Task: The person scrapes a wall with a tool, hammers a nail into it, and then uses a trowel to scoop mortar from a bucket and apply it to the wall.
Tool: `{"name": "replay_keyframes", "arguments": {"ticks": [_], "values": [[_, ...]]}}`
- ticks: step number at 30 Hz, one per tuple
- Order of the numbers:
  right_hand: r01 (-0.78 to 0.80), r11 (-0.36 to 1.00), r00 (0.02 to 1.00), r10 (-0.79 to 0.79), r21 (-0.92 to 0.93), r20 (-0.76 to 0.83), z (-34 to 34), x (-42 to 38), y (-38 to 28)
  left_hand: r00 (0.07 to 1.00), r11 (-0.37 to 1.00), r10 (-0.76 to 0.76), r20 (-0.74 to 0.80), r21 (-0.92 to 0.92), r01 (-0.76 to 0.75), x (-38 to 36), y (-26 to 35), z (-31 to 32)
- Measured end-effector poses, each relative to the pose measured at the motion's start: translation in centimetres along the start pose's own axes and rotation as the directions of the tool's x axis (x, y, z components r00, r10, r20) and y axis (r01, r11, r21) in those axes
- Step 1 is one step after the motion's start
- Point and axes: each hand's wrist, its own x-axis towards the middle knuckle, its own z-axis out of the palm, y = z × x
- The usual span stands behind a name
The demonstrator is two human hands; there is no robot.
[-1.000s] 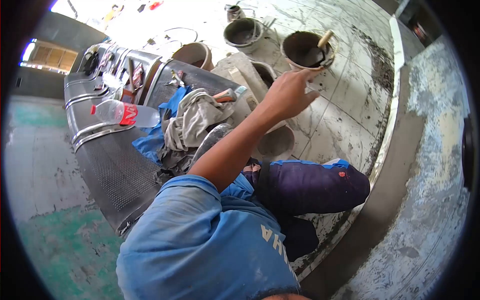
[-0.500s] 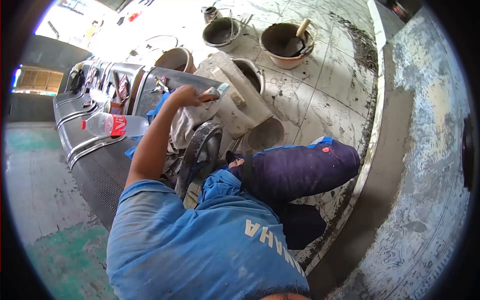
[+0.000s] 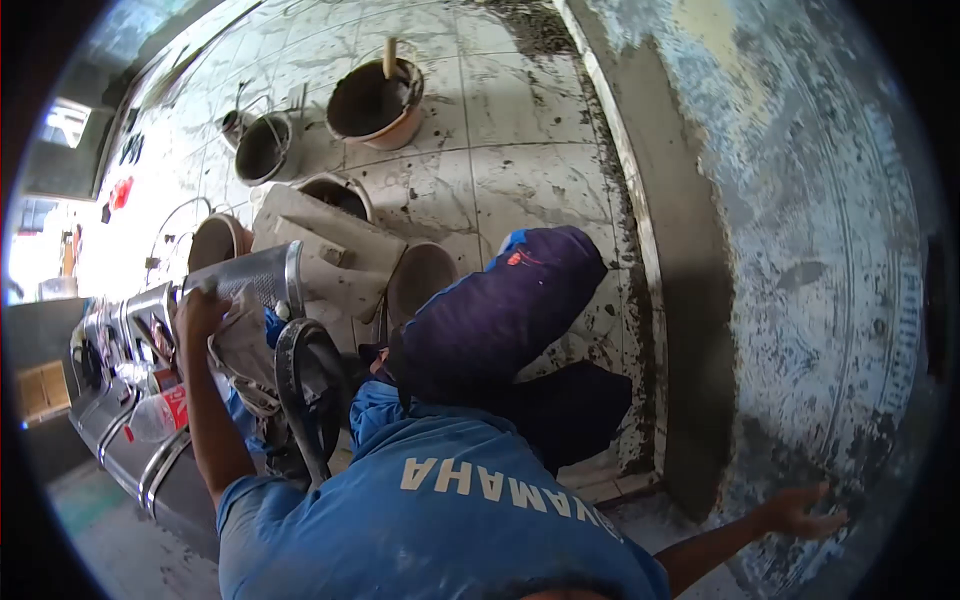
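Observation:
My left hand is closed over the near part of a perforated metal seat, beside a pale cloth. Whatever its fingers may hold is too small to make out. A plastic bottle with a red label lies on the seats left of my forearm. Out at the far right, my right hand is open, fingers apart, in front of the blotchy grey wall. A dark curved band rises beside the cloth.
A bucket with a wooden-handled tool stands on the tiled floor. More buckets are around a cement-stained pale board. A raised white edge runs along the wall's base. My bent knee is in the middle.
The view has turned toward the wall. My left hand has drawn back from the seat's far edge, and the orange and grey item by it no longer shows. My right hand has come into view.

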Motion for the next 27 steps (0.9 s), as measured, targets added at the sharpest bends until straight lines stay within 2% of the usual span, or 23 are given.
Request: {"name": "replay_keyframes", "arguments": {"ticks": [1, 2, 4, 6, 7, 9, 10, 11, 12, 14, 15, 17, 18, 19, 20, 21, 22, 23, 24, 25, 26, 27], "values": [[-0.036, 0.998, 0.999, 0.035, 0.047, 0.037, -0.4, -0.1, -0.4, 0.998, 0.998, -0.056, 0.018, 0.011, 0.056, -0.3, -0.1, -1.3], [-0.072, 0.993, 0.995, 0.065, 0.096, 0.075, -0.7, -0.1, -1.0, 0.991, 0.990, -0.129, 0.043, -0.055, 0.131, 0.3, -2.0, -1.2], [-0.068, 0.995, 0.993, 0.061, 0.066, 0.098, -1.2, 0.2, -2.4, 0.991, 0.998, -0.056, -0.122, -0.020, 0.054, -0.3, -3.8, -1.3], [-0.147, 0.981, 0.986, 0.135, 0.125, 0.099, -1.2, -0.3, -2.4, 0.978, 0.992, 0.082, -0.192, 0.110, -0.062, 0.9, -6.5, -0.5], [-0.136, 0.986, 0.986, 0.126, 0.093, 0.106, -1.2, -0.3, -2.4, 0.978, 0.989, 0.113, -0.178, 0.113, -0.094, 1.7, -7.7, 0.0], [-0.123, 0.977, 0.991, 0.113, 0.173, 0.066, -0.9, -0.5, -2.8, 0.885, 0.989, 0.115, -0.451, 0.138, -0.059, 3.6, -9.9, 1.1], [-0.120, 0.982, 0.991, 0.110, 0.148, 0.075, -0.9, -0.7, -2.8, 0.810, 0.989, 0.115, -0.575, 0.145, -0.037, 4.0, -10.2, 1.3], [-0.147, 0.975, 0.987, 0.134, 0.167, 0.090, -0.8, -1.1, -2.7, 0.764, 0.992, 0.125, -0.633, 0.092, -0.086, 3.0, -8.9, 0.3], [-0.176, 0.967, 0.982, 0.159, 0.183, 0.104, -0.7, -1.3, -2.6, 0.796, 0.994, 0.043, -0.603, 0.106, 0.027, 2.6, -7.9, -1.1], [-0.194, 0.965, 0.977, 0.173, 0.177, 0.123, -1.2, -1.1, -3.3, 0.624, 0.962, 0.268, -0.734, 0.242, -0.128, -1.2, -2.2, -4.7], [-0.217, 0.956, 0.972, 0.193, 0.198, 0.131, -1.5, -1.1, -3.7, 0.620, 0.956, 0.289, -0.730, 0.248, -0.154, -1.5, -0.9, -6.0], [-0.260, 0.946, 0.961, 0.232, 0.196, 0.153, -2.0, -1.4, -3.9, 0.342, 0.885, 0.392, -0.854, 0.249, -0.393, -1.7, 0.5, -7.9], [-0.303, 0.927, 0.948, 0.270, 0.220, 0.168, -2.1, -1.7, -3.9, 0.446, 0.949, 0.258, -0.857, 0.139, -0.282, -2.0, 1.0, -8.7], [-0.342, 0.895, 0.938, 0.309, 0.287, 0.155, -2.1, -2.1, -3.9, 0.455, 0.949, 0.296, -0.840, 0.205, -0.238, -1.8, 1.5, -10.2], [-0.349, 0.895, 0.935, 0.315, 0.278, 0.159, -2.5, -2.3, -3.3, 0.465, 0.945, 0.325, -0.824, 0.270, -0.183, -2.3, 2.4, -11.8], [-0.291, 0.922, 0.955, 0.263, 0.256, 0.140, -2.6, -2.7, -2.6, 0.305, 0.829, 0.559, -0.771, 0.505, -0.241, -1.4, 1.8, -13.2], [-0.240, 0.938, 0.969, 0.215, 0.252, 0.124, -2.5, -3.4, -2.3, 0.272, 0.838, 0.542, -0.795, 0.487, -0.248, -0.6, 1.1, -14.4], [-0.216, 0.961, 0.973, 0.198, 0.171, 0.118, -2.3, -4.8, -0.9, 0.370, 0.862, 0.502, -0.781, 0.487, -0.143, -2.8, 3.8, -15.9], [-0.222, 0.956, 0.974, 0.205, 0.194, 0.101, -2.3, -5.5, -0.5, 0.330, 0.920, 0.386, -0.861, 0.333, -0.207, -2.5, 3.8, -17.1], [-0.222, 0.952, 0.974, 0.208, 0.213, 0.083, -2.4, -5.7, 0.0, 0.328, 0.932, 0.363, -0.872, 0.332, -0.149, -4.8, 6.9, -18.5], [-0.198, 0.959, 0.979, 0.186, 0.201, 0.078, -2.5, -6.0, 0.4, 0.316, 0.957, 0.165, -0.934, 0.074, -0.280, -6.9, 10.1, -19.3], [-0.173, 0.967, 0.984, 0.163, 0.184, 0.071, -2.8, -6.2, 0.7, 0.270, 0.937, 0.243, -0.932, 0.154, -0.314, -8.1, 11.6, -20.6]]}}
